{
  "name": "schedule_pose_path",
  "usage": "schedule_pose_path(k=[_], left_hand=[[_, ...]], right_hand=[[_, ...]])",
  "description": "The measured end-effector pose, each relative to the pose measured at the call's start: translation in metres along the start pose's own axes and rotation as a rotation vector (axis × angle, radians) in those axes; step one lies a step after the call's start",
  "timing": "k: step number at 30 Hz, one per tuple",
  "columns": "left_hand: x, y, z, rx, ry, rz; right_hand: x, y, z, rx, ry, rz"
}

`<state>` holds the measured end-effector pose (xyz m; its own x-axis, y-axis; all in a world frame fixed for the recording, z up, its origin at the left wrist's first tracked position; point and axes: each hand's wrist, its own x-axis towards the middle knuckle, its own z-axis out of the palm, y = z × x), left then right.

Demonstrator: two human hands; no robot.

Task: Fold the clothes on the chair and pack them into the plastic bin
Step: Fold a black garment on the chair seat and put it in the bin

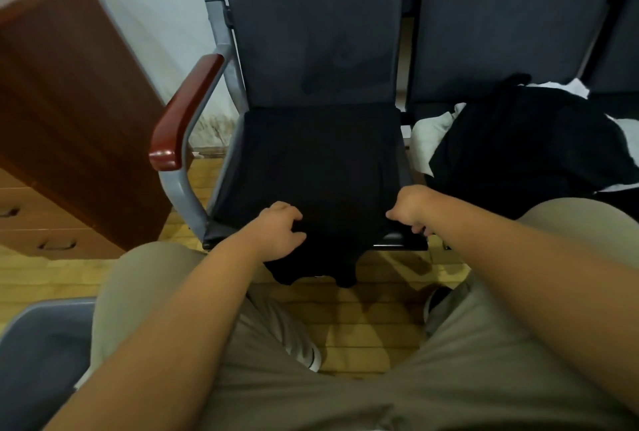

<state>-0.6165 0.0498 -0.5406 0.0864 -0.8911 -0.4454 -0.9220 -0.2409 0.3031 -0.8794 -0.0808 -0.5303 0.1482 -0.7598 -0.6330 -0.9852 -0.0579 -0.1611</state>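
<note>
A black garment (318, 167) lies spread flat over the seat of the dark chair (311, 50), and its near end hangs over the seat's front edge. My left hand (280, 233) grips that near part on the left, fingers curled into the cloth. On the right, my right hand (411, 209) grips the cloth at the seat's front corner, fingers curled down. No plastic bin is in view.
A heap of black and white clothes (518, 140) lies on the neighbouring seat to the right. A red-brown armrest (183, 116) borders the chair's left side. A wooden drawer cabinet (69, 112) stands at the left. A grey seat (38, 354) is at bottom left.
</note>
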Motion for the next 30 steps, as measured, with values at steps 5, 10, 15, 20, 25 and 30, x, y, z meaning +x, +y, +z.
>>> schedule_pose_path(k=[5,10,15,20,25,30], left_hand=[[0.008,0.009,0.006,0.087,-0.022,0.034],[0.02,0.013,0.005,0.056,-0.019,0.034],[0.029,0.016,0.009,0.112,-0.055,0.044],[0.035,0.014,0.006,0.138,-0.044,0.055],[0.039,0.012,0.006,0.154,-0.051,0.053],[0.04,0.015,0.003,0.162,-0.06,0.053]], right_hand=[[0.009,0.013,0.005,0.154,-0.01,-0.032],[0.011,0.019,0.0,0.482,-0.013,0.066],[0.016,0.027,0.005,0.57,-0.09,0.163],[0.022,0.044,-0.007,0.586,-0.132,0.182],[0.034,0.059,-0.012,0.532,-0.183,0.179],[0.032,0.051,-0.016,0.569,-0.11,0.082]])
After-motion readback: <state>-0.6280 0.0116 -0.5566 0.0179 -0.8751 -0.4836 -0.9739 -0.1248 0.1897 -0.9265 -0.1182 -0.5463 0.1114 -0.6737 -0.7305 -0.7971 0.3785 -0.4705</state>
